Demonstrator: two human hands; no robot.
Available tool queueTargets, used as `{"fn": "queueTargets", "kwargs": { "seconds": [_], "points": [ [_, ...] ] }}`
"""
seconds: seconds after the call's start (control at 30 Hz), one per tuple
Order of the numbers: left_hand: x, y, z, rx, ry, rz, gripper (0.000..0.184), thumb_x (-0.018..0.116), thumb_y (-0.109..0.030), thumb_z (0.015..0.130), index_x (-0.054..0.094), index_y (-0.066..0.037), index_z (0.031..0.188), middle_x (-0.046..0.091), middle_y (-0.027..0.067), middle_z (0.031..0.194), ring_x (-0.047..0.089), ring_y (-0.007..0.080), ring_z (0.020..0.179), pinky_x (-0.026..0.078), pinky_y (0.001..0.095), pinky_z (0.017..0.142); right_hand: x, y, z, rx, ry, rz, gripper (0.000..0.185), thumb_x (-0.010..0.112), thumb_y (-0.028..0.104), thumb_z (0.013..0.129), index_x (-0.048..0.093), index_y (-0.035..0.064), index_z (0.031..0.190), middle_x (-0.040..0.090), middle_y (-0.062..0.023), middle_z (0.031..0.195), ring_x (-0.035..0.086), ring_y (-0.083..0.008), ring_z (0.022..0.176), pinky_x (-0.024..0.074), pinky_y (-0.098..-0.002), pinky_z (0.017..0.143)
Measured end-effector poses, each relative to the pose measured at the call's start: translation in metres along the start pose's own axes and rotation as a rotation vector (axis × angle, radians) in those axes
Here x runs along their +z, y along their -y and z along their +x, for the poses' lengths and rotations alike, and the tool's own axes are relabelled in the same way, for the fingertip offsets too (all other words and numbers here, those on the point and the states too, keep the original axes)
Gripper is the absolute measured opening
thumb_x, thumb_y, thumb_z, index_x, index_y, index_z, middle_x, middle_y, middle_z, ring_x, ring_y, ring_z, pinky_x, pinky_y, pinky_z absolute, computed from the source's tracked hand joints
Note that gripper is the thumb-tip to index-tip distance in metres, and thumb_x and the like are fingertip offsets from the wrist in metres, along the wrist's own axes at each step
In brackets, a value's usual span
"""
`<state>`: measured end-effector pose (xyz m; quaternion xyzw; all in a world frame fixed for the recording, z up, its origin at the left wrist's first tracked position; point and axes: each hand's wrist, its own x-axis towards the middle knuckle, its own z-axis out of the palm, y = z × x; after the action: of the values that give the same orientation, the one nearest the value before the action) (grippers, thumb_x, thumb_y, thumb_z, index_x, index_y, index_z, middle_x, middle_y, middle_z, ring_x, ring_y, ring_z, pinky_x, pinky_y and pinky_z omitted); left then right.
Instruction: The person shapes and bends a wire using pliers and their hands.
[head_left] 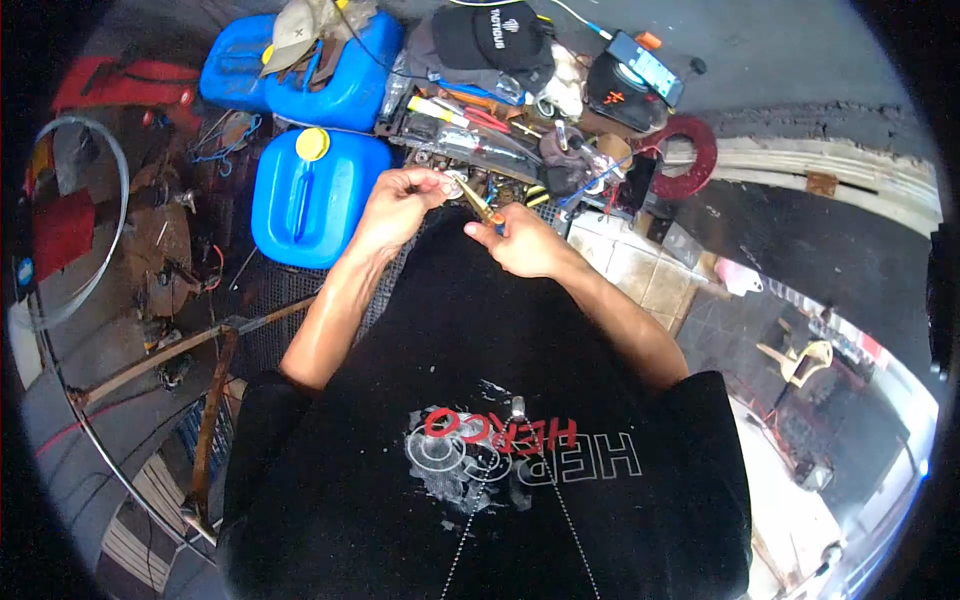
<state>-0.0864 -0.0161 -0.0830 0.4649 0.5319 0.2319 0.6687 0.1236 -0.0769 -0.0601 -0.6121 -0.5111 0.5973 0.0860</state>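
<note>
My left hand (398, 208) is closed in a pinch on a small, shiny round part (454, 186), too small to name exactly. Long-nose pliers (475, 201) are in the grip of my right hand (528, 242), their jaws pointing up and left to that part. Whether the jaw tips touch it I cannot tell. Most of the pliers' handles are hidden by my fingers. Just beyond both hands lies a tray of jumbled small metal parts (507, 190).
A blue jerrycan (345, 195) with a yellow cap stands left of my left forearm; more blue jerrycans (240, 65) are behind it. A black cap (495, 38), a lit phone (645, 68) and a dark red ring (692, 165) lie farther back. A rusty metal frame (215, 400) is lower left.
</note>
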Motion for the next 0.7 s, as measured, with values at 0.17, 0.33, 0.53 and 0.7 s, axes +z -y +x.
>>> {"fn": "queueTargets", "kwargs": {
  "seconds": [0.17, 0.33, 0.53, 0.7],
  "points": [
    [0.004, 0.02, 0.007, 0.231, -0.12, 0.149, 0.01, 0.077, -0.01, 0.088, 0.077, 0.0, 0.092, 0.073, 0.0032, 0.084, 0.062, 0.0097, 0.077, 0.05, 0.0274, 0.073, 0.016, -0.005, 0.015, -0.06, -0.22, -0.233, 0.043, 0.065, 0.041, 0.096, 0.067, -0.0021, 0.097, 0.068, -0.0264, 0.081, 0.068, -0.0453, 0.084, 0.052, -0.0492, 0.073],
    [-0.02, 0.049, 0.008, 0.035, -0.067, 0.015, 0.014, 0.075, -0.016, 0.092, 0.077, -0.004, 0.099, 0.07, 0.0001, 0.09, 0.059, 0.0101, 0.087, 0.048, 0.0263, 0.081, 0.033, -0.029, 0.037, -0.111, -0.197, -0.251, 0.032, 0.061, 0.03, 0.098, 0.065, 0.001, 0.111, 0.069, -0.0287, 0.101, 0.064, -0.0497, 0.101, 0.0509, -0.0547, 0.085],
    [-0.165, 0.153, 0.017, 0.06, -0.648, -0.256, 0.011, 0.063, -0.011, 0.098, 0.073, -0.008, 0.103, 0.068, 0.0021, 0.084, 0.058, 0.01, 0.068, 0.05, 0.0273, 0.06, 0.033, -0.083, 0.043, -0.061, -0.209, -0.384, 0.036, 0.064, 0.032, 0.097, 0.065, -0.0019, 0.108, 0.068, -0.0293, 0.098, 0.064, -0.0495, 0.098, 0.0505, -0.0535, 0.084],
    [-0.264, 0.169, 0.032, 0.038, -1.107, -0.708, 0.005, 0.067, -0.01, 0.095, 0.065, -0.006, 0.094, 0.064, 0.0053, 0.081, 0.063, 0.0162, 0.066, 0.058, 0.0291, 0.061, 0.032, -0.097, 0.047, 0.002, -0.245, -0.423, 0.045, 0.064, 0.037, 0.097, 0.066, -0.0022, 0.119, 0.07, -0.0293, 0.105, 0.065, -0.0476, 0.104, 0.0518, -0.0511, 0.089]
  ]
}}
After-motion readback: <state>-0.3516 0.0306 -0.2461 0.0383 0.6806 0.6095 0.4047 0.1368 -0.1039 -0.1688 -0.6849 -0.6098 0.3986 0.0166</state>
